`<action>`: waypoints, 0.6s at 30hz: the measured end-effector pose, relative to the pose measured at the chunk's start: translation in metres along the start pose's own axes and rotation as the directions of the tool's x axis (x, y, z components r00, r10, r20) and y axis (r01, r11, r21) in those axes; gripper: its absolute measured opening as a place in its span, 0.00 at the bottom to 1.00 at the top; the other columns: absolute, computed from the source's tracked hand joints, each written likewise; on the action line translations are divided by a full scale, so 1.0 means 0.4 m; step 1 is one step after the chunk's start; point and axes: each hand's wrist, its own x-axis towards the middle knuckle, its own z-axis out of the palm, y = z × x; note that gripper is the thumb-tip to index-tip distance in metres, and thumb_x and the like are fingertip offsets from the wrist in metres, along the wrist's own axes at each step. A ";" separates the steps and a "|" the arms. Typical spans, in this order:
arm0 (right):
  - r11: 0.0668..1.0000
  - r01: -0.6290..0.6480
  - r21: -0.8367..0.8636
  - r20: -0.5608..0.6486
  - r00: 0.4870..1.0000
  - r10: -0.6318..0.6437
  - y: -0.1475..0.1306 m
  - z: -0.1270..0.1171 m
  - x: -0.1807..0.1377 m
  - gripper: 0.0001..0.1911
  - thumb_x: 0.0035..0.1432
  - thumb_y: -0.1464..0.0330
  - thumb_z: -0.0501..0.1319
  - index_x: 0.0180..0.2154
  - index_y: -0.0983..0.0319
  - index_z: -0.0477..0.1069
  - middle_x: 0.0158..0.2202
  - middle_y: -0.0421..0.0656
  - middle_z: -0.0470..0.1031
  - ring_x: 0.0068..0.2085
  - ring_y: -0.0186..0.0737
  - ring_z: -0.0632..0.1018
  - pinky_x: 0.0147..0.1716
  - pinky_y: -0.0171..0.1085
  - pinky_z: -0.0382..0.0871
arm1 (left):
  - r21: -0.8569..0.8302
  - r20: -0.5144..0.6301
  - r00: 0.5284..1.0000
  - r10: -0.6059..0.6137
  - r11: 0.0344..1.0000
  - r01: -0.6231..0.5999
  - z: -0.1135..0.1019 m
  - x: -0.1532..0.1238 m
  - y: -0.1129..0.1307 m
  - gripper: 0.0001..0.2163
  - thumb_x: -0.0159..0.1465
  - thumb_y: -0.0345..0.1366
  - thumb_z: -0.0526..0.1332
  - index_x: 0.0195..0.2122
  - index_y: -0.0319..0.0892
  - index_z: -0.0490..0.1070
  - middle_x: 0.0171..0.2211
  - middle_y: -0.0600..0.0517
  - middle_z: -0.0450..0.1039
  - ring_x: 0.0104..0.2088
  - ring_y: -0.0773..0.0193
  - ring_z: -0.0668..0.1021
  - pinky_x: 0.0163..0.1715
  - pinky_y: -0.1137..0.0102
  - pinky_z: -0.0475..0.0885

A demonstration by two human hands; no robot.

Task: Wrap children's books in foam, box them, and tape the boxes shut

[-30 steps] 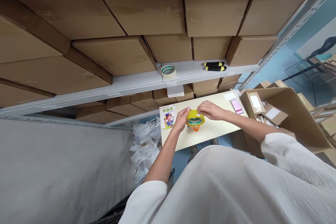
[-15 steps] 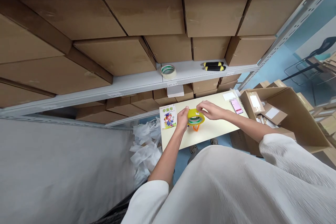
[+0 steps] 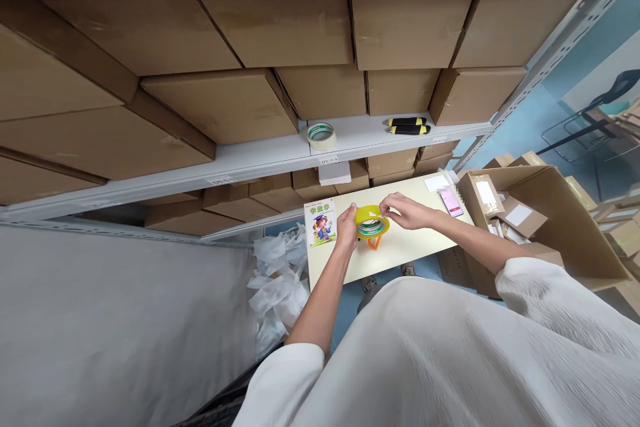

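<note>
My left hand (image 3: pixel 347 227) grips the left side of a yellow roll of packing tape (image 3: pixel 371 222) held just above a cream table (image 3: pixel 400 253). My right hand (image 3: pixel 405 209) pinches at the roll's top right edge with thumb and fingertips. An orange piece (image 3: pixel 373 244), perhaps a dispenser part, shows under the roll. A small colourful booklet (image 3: pixel 320 222) lies on the table just left of my left hand.
A pink phone (image 3: pixel 451 201) and a white slip (image 3: pixel 437 183) lie at the table's far right. A shelf (image 3: pixel 280 153) carries another tape roll (image 3: pixel 321 135), black-and-yellow cutters (image 3: pixel 409 125) and stacked cartons. An open carton (image 3: pixel 540 213) with parcels stands right; crumpled plastic (image 3: pixel 277 280) lies left.
The roll has turned slightly in my hands and my right fingers have shifted along its rim to the top right edge. Both hands stay over the same spot on the table.
</note>
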 end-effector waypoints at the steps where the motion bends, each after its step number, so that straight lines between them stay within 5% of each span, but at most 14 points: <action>1: 1.000 0.000 0.000 0.002 1.000 0.000 -0.001 -0.002 -0.001 0.06 0.72 0.72 0.55 0.45 0.58 0.69 0.42 0.47 0.79 0.44 0.47 0.76 0.50 0.47 0.71 | -0.014 -0.005 1.000 -0.005 1.000 0.004 0.000 0.001 0.000 0.27 0.54 0.62 0.75 0.28 0.43 0.71 0.23 0.57 0.71 0.24 0.68 0.73 0.28 0.70 0.68; 7: 1.000 0.002 -0.006 0.014 1.000 -0.002 0.002 -0.010 -0.003 0.07 0.73 0.72 0.54 0.45 0.58 0.69 0.43 0.47 0.79 0.45 0.47 0.77 0.52 0.47 0.70 | -0.027 0.017 0.999 -0.035 0.999 0.036 0.001 0.006 -0.015 0.26 0.57 0.61 0.74 0.28 0.43 0.69 0.23 0.57 0.71 0.24 0.68 0.73 0.28 0.70 0.68; 14: 0.999 0.019 0.033 0.046 0.999 -0.021 0.007 -0.014 -0.014 0.05 0.74 0.71 0.55 0.45 0.57 0.69 0.42 0.46 0.79 0.44 0.46 0.77 0.55 0.48 0.69 | -0.175 -0.018 0.965 -0.260 0.951 0.253 -0.026 0.027 -0.042 0.17 0.62 0.47 0.75 0.32 0.42 0.71 0.22 0.58 0.70 0.23 0.67 0.75 0.27 0.71 0.70; 18: 0.999 0.015 0.051 0.045 0.999 -0.017 -0.003 -0.024 -0.014 0.05 0.73 0.71 0.55 0.45 0.57 0.69 0.42 0.46 0.79 0.45 0.46 0.77 0.54 0.48 0.69 | -0.256 0.114 0.924 -0.366 0.888 0.383 -0.051 0.053 -0.059 0.13 0.66 0.44 0.73 0.36 0.41 0.73 0.25 0.55 0.75 0.25 0.65 0.78 0.30 0.71 0.75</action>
